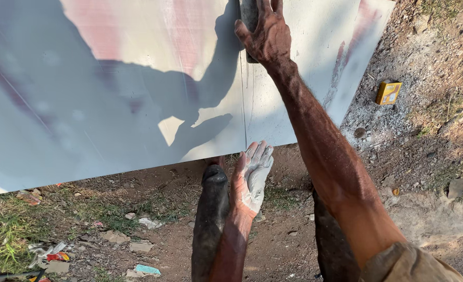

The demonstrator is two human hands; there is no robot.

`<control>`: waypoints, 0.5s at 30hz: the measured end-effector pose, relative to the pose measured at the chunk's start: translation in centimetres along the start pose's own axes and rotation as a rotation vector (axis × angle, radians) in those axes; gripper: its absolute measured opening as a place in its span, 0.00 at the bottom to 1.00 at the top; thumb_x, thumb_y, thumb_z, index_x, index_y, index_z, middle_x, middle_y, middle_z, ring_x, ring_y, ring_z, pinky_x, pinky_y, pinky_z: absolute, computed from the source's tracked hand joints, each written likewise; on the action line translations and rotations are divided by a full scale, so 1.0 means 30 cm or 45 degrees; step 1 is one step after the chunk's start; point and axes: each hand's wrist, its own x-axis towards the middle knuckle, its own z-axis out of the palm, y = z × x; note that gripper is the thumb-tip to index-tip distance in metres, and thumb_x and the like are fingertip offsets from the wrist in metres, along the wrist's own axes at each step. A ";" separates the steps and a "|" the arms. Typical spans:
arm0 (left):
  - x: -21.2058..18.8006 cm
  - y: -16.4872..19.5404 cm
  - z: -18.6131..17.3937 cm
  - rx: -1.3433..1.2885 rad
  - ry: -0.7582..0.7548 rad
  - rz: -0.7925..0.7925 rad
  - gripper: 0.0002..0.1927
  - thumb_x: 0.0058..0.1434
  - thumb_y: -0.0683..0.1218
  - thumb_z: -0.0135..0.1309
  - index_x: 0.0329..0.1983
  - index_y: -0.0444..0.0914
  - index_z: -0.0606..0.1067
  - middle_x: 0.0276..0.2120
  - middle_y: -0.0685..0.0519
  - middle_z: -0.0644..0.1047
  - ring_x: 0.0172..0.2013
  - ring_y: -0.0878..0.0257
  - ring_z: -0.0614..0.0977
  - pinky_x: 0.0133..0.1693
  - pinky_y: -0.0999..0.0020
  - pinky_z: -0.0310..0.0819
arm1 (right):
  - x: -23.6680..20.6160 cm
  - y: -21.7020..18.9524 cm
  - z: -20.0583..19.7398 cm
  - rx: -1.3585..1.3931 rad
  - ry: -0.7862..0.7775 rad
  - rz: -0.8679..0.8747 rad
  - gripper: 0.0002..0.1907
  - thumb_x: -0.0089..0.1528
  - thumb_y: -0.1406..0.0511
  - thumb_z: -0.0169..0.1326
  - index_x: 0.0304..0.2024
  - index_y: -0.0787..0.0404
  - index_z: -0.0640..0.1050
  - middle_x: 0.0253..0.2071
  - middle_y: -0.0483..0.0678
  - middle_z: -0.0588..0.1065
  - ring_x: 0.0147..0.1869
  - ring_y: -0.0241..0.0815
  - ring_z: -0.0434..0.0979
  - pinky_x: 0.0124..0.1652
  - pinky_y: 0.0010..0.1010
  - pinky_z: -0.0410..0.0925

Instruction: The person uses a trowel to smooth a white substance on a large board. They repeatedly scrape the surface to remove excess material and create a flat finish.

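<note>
Right hand (268, 36) presses a small grey block (248, 15), fingers wrapped round it, near the top edge of the large pale panel (111, 104); block judged stiff, light, dusty-slippery; left hand (252, 175) flat, fingers together, empty.

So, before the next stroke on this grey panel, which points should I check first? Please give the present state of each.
1. Right hand presses the sanding block on the panel: ok.
2. Left hand steadies the panel's lower edge: cannot tell.
3. Left palm free of white dust: not ok.
4. Block's face flat on the surface: cannot tell.
5. Yellow box is away from the feet: ok.
</note>
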 end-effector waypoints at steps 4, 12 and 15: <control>-0.015 0.007 -0.037 0.014 -0.044 -0.010 0.60 0.55 0.67 0.62 0.75 0.26 0.50 0.73 0.30 0.57 0.73 0.42 0.61 0.73 0.52 0.51 | -0.023 0.015 -0.010 0.021 -0.221 0.188 0.36 0.71 0.49 0.65 0.73 0.56 0.67 0.65 0.63 0.68 0.59 0.60 0.82 0.45 0.46 0.83; -0.089 0.008 -0.197 -0.083 -0.050 0.071 0.50 0.62 0.62 0.57 0.75 0.27 0.52 0.73 0.32 0.59 0.72 0.41 0.62 0.73 0.49 0.52 | -0.411 -0.140 -0.171 0.071 -0.638 0.459 0.35 0.59 0.58 0.64 0.65 0.63 0.69 0.66 0.59 0.64 0.55 0.61 0.80 0.40 0.46 0.82; -0.162 -0.013 -0.294 -0.143 -0.010 0.111 0.47 0.66 0.61 0.53 0.75 0.27 0.51 0.73 0.32 0.57 0.73 0.41 0.61 0.73 0.49 0.51 | -0.699 -0.233 -0.222 0.118 -0.907 0.755 0.38 0.56 0.59 0.61 0.66 0.63 0.66 0.69 0.58 0.60 0.53 0.63 0.78 0.34 0.46 0.82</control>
